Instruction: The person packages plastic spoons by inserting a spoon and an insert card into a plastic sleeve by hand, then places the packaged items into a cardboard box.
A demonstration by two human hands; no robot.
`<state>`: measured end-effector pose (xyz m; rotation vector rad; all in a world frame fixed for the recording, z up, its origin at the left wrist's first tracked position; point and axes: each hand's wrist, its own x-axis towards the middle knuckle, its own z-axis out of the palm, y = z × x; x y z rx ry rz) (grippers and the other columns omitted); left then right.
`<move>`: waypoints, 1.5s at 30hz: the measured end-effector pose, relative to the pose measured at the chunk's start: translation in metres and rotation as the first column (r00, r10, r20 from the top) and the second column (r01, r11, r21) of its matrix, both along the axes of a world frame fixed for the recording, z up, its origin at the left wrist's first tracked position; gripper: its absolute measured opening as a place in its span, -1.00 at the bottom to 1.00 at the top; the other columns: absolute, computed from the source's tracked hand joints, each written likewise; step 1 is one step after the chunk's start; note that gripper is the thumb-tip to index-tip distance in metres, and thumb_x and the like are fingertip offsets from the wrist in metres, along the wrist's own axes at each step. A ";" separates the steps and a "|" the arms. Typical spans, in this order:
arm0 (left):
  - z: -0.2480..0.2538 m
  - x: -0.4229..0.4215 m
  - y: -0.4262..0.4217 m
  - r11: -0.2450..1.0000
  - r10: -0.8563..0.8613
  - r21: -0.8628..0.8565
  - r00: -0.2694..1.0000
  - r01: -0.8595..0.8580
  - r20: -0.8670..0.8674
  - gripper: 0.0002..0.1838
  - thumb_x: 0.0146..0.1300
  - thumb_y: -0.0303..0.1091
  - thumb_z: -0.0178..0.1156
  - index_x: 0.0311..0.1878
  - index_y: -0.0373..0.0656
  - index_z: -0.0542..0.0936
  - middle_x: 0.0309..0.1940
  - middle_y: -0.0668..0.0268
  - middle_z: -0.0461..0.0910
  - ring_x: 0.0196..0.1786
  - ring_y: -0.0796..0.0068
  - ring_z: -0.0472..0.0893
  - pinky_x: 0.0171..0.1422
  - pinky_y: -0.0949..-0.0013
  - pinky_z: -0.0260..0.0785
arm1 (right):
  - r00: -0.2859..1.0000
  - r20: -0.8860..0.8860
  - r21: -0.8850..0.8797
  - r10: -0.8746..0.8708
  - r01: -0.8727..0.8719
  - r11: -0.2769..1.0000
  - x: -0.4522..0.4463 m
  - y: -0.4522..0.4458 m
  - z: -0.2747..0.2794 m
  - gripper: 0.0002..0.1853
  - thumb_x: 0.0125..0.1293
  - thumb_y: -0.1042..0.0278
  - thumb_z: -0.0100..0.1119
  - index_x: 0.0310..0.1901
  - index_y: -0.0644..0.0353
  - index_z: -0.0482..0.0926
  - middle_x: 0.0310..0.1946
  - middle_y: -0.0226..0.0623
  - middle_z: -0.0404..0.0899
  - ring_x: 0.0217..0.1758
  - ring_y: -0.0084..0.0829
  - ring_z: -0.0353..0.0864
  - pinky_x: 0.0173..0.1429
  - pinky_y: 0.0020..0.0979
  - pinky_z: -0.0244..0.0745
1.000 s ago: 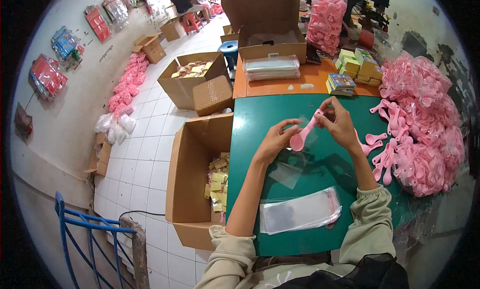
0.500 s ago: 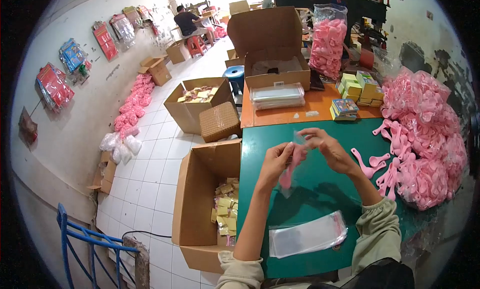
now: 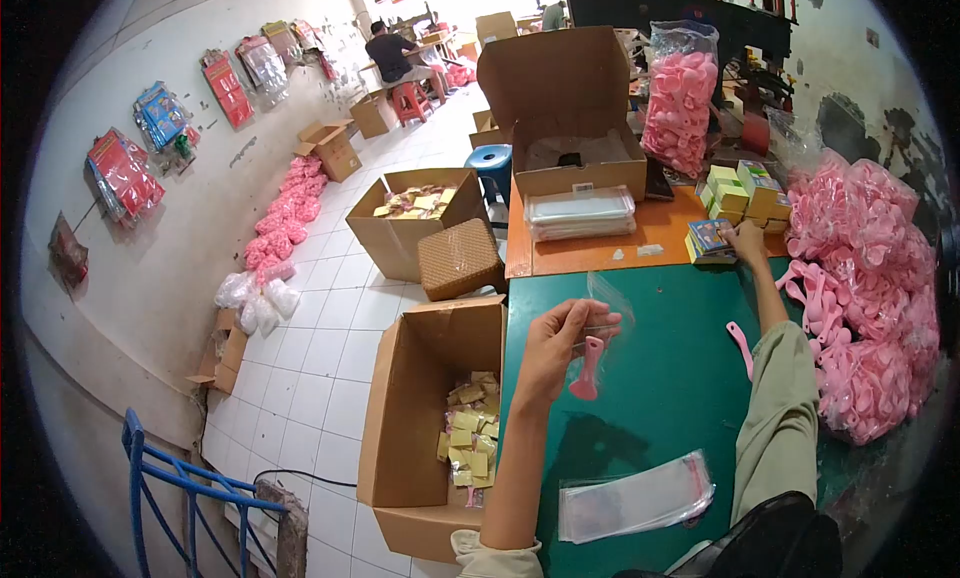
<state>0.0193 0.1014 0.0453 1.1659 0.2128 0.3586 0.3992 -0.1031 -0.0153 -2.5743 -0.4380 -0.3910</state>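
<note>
My left hand (image 3: 556,350) is raised over the green table with its fingers closed on a clear plastic bag (image 3: 617,300). A pink spoon (image 3: 588,370) hangs inside the bag, handle up and scoop down. At the back right, my right hand (image 3: 746,242) reaches to a small stack of printed cards (image 3: 708,238). Its bent fingers touch the stack's right end, and the fingertips are partly hidden. A pile of flat clear bags (image 3: 635,498) lies on the table below my left hand.
Loose pink spoons (image 3: 822,303) and a large bagged heap of them (image 3: 865,278) occupy the right side. An open carton (image 3: 410,418) with packed bags stands left of the table. Yellow card blocks (image 3: 728,193) and another carton (image 3: 560,98) are at the back.
My right hand has left the bag's top and moved back and right to the printed cards. My left hand still holds the bagged spoon. The whole view has shifted slightly.
</note>
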 end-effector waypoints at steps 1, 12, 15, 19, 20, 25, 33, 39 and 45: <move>-0.001 0.000 0.000 1.000 -0.012 -0.010 1.000 0.012 0.002 -0.68 0.39 -0.17 -0.04 -0.13 -0.25 0.54 -0.21 0.17 0.63 -0.20 0.42 0.64 -0.14 0.41 0.51 | 0.997 0.075 -0.001 -0.003 0.003 1.000 -0.001 0.001 -0.001 -0.60 0.09 0.11 0.20 -0.38 0.41 0.58 -0.39 0.16 0.56 -0.25 0.09 0.59 -0.21 -0.07 0.47; 0.004 0.003 -0.013 0.973 -0.211 0.084 0.974 0.217 -0.078 -0.65 0.39 -0.18 -0.04 -0.08 -0.28 0.55 -0.24 0.15 0.63 -0.19 0.43 0.63 -0.16 0.46 0.49 | 0.926 0.358 0.139 0.118 -0.178 0.974 -0.008 -0.023 0.003 -0.73 0.16 0.29 0.19 -0.25 0.37 0.58 -0.37 0.04 0.58 -0.35 -0.02 0.59 -0.34 -0.20 0.48; 0.001 0.006 -0.015 0.960 -0.243 0.120 0.965 0.254 -0.101 -0.65 0.39 -0.18 -0.04 -0.08 -0.29 0.56 -0.24 0.15 0.63 -0.18 0.45 0.63 -0.19 0.49 0.48 | 0.872 -0.010 0.564 0.489 -0.398 0.723 -0.118 -0.013 0.068 -0.81 0.24 0.39 0.11 -0.21 0.34 0.52 -0.47 -0.29 0.55 -0.52 -0.51 0.54 -0.51 -0.50 0.46; 0.004 0.006 -0.021 0.962 -0.226 0.133 0.969 0.239 -0.104 -0.68 0.39 -0.20 -0.02 -0.12 -0.27 0.58 -0.31 0.29 0.63 -0.31 0.60 0.60 -0.31 0.60 0.43 | 0.695 -0.025 0.695 0.718 -0.504 0.513 -0.238 -0.013 0.108 -0.89 0.22 0.53 0.10 -0.22 0.32 0.47 -0.47 -0.36 0.53 -0.51 -0.61 0.52 -0.53 -0.56 0.47; 0.004 0.006 -0.022 0.963 -0.210 0.145 0.969 0.228 -0.131 -0.67 0.37 -0.18 0.00 -0.11 -0.28 0.57 -0.31 0.28 0.63 -0.30 0.59 0.60 -0.28 0.58 0.44 | 0.686 -0.047 0.660 0.726 -0.524 0.539 -0.255 -0.015 0.115 -0.89 0.21 0.53 0.11 -0.23 0.32 0.47 -0.47 -0.37 0.53 -0.50 -0.61 0.53 -0.52 -0.56 0.47; 0.010 0.001 -0.024 0.946 -0.225 0.203 0.962 0.254 -0.158 -0.63 0.34 -0.14 0.06 -0.08 -0.30 0.57 -0.35 0.33 0.61 -0.34 0.62 0.56 -0.21 0.54 0.45 | 0.690 -0.106 0.445 0.716 -0.611 0.654 -0.278 -0.025 0.134 -0.87 0.16 0.53 0.17 -0.26 0.33 0.46 -0.49 -0.32 0.53 -0.51 -0.60 0.53 -0.53 -0.58 0.45; 0.008 0.006 -0.034 0.753 -0.353 0.532 0.920 0.386 -0.169 -0.65 0.32 -0.19 0.08 -0.06 -0.33 0.55 -0.34 0.30 0.62 -0.31 0.63 0.56 -0.26 0.53 0.42 | 0.489 -0.351 0.256 0.799 -0.770 0.584 -0.279 -0.020 0.127 -0.78 0.12 0.39 0.26 -0.38 0.33 0.42 -0.53 -0.23 0.50 -0.52 -0.44 0.55 -0.48 -0.40 0.43; 0.028 -0.001 -0.049 0.589 -0.156 0.749 0.952 0.303 -0.262 -0.56 0.28 -0.18 0.14 0.17 -0.14 0.39 -0.30 0.17 0.64 -0.28 0.55 0.60 -0.27 0.46 0.44 | 0.336 -0.147 0.062 0.930 -0.936 0.348 -0.266 -0.016 0.095 -0.70 0.15 0.22 0.22 -0.39 0.34 0.45 -0.56 -0.08 0.49 -0.49 -0.15 0.52 -0.34 -0.24 0.36; 0.024 -0.005 -0.029 0.641 -0.246 0.655 0.915 0.401 -0.319 -0.50 0.23 -0.20 0.20 0.20 -0.10 0.35 -0.26 0.17 0.63 -0.29 0.50 0.62 -0.24 0.42 0.48 | 0.368 -0.334 0.413 0.868 -0.771 0.485 -0.258 -0.018 0.106 -0.76 0.09 0.33 0.28 -0.51 0.30 0.44 -0.67 -0.31 0.47 -0.60 -0.44 0.46 -0.48 -0.40 0.34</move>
